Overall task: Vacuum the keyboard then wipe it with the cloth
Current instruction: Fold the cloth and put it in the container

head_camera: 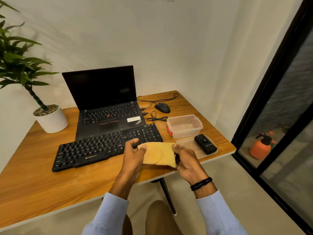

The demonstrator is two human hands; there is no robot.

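A black external keyboard [101, 148] lies slanted on the wooden table [50, 180], in front of an open laptop. Both my hands hold a yellow cloth [159, 154] stretched between them, just above the keyboard's right end and the table's front edge. My left hand [133, 155] pinches the cloth's left edge; my right hand [185, 160] grips its right edge. A small black handheld vacuum [205, 144] rests on a clear plastic lid at the right.
A black laptop [108, 106] stands open behind the keyboard. A wired mouse [162, 107] and loose cables lie at the back right. A clear plastic box [184, 126] sits beside the vacuum. A potted plant [50, 117] stands at the left. A glass door is at the right.
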